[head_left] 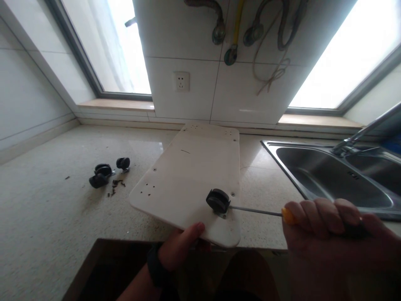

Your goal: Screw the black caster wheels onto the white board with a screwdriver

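A pale board (pixel 200 167) with rounded corners and small holes lies on the countertop, its near end at the front edge. My left hand (pixel 184 244) grips that near edge, thumb on top and fingers underneath. On the board's near right corner stands a black caster wheel (pixel 218 201) with a metal plate. My right hand (pixel 322 221) is wrapped round the yellow and black handle of a screwdriver (pixel 257 211). Its long shaft points left, and the tip is at the caster's base; the exact contact is hidden.
Several loose black casters (pixel 102 172) lie on the speckled countertop (pixel 56 209) at the left, beside a scatter of small dark screws (pixel 115 184). A steel sink (pixel 328 175) with a faucet (pixel 347 144) is at the right. Hoses and a socket (pixel 181 81) are on the tiled wall.
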`<state>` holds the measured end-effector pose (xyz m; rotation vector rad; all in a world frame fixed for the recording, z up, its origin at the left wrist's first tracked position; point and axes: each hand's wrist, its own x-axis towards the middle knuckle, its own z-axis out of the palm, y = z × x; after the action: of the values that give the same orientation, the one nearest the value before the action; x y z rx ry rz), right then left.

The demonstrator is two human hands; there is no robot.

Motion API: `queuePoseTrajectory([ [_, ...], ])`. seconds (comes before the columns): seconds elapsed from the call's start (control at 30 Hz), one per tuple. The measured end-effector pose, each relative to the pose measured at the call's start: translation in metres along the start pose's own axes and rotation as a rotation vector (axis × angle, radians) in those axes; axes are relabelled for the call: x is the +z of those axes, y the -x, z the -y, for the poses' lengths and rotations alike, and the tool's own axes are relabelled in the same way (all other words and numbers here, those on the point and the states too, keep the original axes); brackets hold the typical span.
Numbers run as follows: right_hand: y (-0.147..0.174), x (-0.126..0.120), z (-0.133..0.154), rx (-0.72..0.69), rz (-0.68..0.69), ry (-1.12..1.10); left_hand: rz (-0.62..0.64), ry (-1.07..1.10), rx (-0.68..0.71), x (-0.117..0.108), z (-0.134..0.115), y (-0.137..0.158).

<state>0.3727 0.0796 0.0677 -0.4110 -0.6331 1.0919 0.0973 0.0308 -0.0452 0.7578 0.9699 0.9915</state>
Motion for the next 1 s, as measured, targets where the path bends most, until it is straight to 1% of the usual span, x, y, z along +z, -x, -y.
queuePoseTrajectory([
  [0.3, -0.002, 0.0, 0.0, 0.027, -0.054, -0.003, 0.016, -0.027, 0.024, 0.003, -0.003, 0.0],
  [0.43, -0.001, 0.002, -0.004, 0.032, -0.03, -0.026, -0.006, 0.004, 0.011, 0.002, -0.001, 0.0],
  [0.53, 0.001, 0.009, -0.007, 0.051, -0.121, -0.014, 0.001, -0.024, 0.012, 0.002, -0.001, 0.0],
  [0.57, 0.001, 0.01, -0.007, 0.045, -0.133, -0.018, 0.006, -0.027, 0.012, 0.002, -0.001, 0.0],
  [0.7, -0.003, 0.002, 0.001, -0.006, -0.079, -0.044, 0.017, 0.001, 0.021, 0.002, -0.002, 0.001],
  [0.8, -0.006, -0.009, 0.009, -0.003, -0.076, -0.064, 0.013, -0.021, 0.017, 0.001, -0.002, 0.001],
  [0.87, -0.006, -0.012, 0.01, -0.005, -0.049, -0.064, 0.011, -0.041, 0.015, 0.001, -0.001, 0.001],
  [0.93, -0.006, -0.011, 0.008, -0.006, -0.001, -0.041, 0.018, -0.043, 0.036, 0.001, 0.0, 0.0],
  [1.0, -0.004, -0.006, 0.004, 0.002, 0.009, -0.003, 0.015, -0.039, 0.06, 0.0, 0.0, 0.0],
])
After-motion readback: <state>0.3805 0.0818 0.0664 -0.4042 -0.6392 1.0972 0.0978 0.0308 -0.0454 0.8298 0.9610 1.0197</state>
